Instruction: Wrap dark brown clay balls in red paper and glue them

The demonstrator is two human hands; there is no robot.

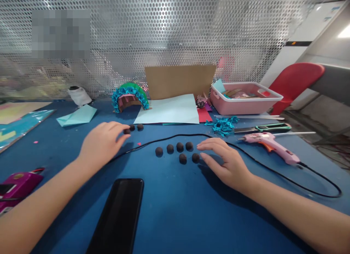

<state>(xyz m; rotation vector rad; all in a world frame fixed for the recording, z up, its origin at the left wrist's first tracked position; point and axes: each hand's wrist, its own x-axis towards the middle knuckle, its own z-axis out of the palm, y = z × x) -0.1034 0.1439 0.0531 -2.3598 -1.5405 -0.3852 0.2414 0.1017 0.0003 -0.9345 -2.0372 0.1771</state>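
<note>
Small black balls lie in two groups on the blue table. At the left group, my left hand (pixel 102 143) has its thumb and fingertips closed around one black ball (pixel 127 131), which is partly hidden. Just beyond it sit two more, a dark ball (pixel 132 127) and a rightmost ball (pixel 140 127). My right hand (pixel 225 163) hovers at the right end of the larger group, fingers apart. Its thumb tip is beside the nearest ball (pixel 195 158), and its forefinger is close to another ball (pixel 189 146). Several more balls (pixel 170 149) run leftward.
A phone (pixel 117 214) lies in front. The black cord (pixel 254 161) of a pink glue gun (pixel 270 143) crosses behind the balls. Farther back are a utility knife (pixel 273 127), pink basket (pixel 246 104), pale paper (pixel 169 110), blue-trimmed arch (pixel 129 93) and cardboard (pixel 180 81). A purple device (pixel 20 188) sits left.
</note>
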